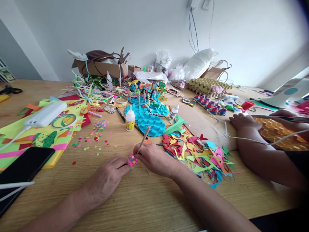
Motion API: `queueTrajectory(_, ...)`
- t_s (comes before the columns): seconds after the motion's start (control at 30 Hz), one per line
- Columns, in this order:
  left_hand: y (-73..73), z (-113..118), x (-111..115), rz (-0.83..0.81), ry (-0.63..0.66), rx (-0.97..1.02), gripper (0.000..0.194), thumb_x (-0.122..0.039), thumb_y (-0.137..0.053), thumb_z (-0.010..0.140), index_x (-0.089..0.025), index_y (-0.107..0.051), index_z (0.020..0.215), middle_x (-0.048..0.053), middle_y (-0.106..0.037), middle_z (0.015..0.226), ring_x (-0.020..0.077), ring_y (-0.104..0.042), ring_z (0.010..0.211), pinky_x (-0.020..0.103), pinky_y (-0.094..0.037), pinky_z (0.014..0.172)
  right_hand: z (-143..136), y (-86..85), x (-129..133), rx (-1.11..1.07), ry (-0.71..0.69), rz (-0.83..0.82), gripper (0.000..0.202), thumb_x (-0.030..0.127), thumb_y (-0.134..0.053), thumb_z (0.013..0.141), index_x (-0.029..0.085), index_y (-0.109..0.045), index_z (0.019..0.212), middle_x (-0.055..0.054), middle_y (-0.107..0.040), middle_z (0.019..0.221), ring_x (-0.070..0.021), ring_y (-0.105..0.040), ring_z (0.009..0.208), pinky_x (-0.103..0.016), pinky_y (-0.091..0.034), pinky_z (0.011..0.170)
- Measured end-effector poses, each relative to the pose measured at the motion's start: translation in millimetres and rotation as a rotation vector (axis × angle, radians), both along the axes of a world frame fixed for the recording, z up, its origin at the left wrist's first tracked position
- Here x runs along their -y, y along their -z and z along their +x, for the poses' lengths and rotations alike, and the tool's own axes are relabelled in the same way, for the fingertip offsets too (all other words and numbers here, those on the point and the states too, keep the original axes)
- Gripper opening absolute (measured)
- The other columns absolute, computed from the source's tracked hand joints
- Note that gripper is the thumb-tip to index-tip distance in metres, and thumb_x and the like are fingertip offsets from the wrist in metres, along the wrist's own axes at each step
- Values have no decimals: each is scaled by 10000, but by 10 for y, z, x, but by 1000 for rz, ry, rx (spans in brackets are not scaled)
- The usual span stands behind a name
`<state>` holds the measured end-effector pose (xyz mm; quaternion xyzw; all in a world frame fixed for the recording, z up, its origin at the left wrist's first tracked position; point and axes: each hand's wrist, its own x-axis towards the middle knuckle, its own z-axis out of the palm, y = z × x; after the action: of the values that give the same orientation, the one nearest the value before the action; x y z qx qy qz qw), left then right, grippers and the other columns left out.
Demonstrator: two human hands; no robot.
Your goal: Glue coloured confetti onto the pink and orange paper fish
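My left hand point(111, 174) rests on the table with its fingertips pinched at the left edge of a small pink paper cutout point(132, 160) covered in coloured dots. My right hand point(154, 158) is closed around a slim wooden stick point(145, 135), tilted with its upper end away from me. Its lower tip is hidden by my fingers, right at the cutout. Beyond my hands stands a white glue bottle point(130, 120) with a yellow label, beside a blue textured paper disc point(152, 125). Small coloured paper dots point(100, 126) lie scattered to the left.
A heap of paper scraps point(193, 149) spreads to the right. At left are coloured sheets point(61, 138), a power bank point(45, 114) and a black phone point(26, 170). A decorated blue model point(147, 100) stands farther back. Another person's hand point(245, 122) works at far right.
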<state>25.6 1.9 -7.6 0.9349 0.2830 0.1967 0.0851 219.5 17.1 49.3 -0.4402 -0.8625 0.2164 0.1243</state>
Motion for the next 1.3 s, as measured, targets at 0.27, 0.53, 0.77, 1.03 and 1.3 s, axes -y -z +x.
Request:
queueTrajectory(0.27,-41,12,1,0,-5,-20,314,-69,-326,859,-187,-546,1049,38,-593,979,167,-539,896,322,-500,774,172,36,-83,-307,102,-38,101,125,-480,803,135,-578,782,-5,-592,693,-92,-533,629,-180,-394,572)
queueTrajectory(0.53,-16,-1,2,-22,-5,-14,302,-89,-356,860,-204,-535,1074,36,-587,990,167,-538,911,329,-492,798,59,84,-51,-154,13,-3,108,134,-478,814,124,-585,804,-51,-624,759,-123,-558,697,-208,-413,631)
queueTrajectory(0.77,-16,3,-6,-16,-4,10,337,-53,-359,839,-216,-542,1070,27,-594,981,160,-541,904,313,-493,798,112,-6,-48,-134,-33,12,129,107,-457,817,124,-584,828,-59,-624,803,-130,-563,749,-215,-420,671)
queueTrajectory(1.03,7,-3,-3,-32,-11,3,334,-61,-367,839,-224,-539,1075,24,-589,989,160,-537,917,321,-488,815,70,23,-42,-97,-39,-1,127,116,-456,818,123,-583,824,-62,-625,799,-135,-563,743,-217,-419,664)
queueTrajectory(1.3,-6,-5,-7,-31,-7,-27,337,-54,-345,840,-202,-534,1077,37,-586,998,170,-534,910,335,-492,804,106,33,-51,-154,-32,23,126,129,-451,825,134,-577,821,-50,-620,794,-126,-558,729,-215,-413,658)
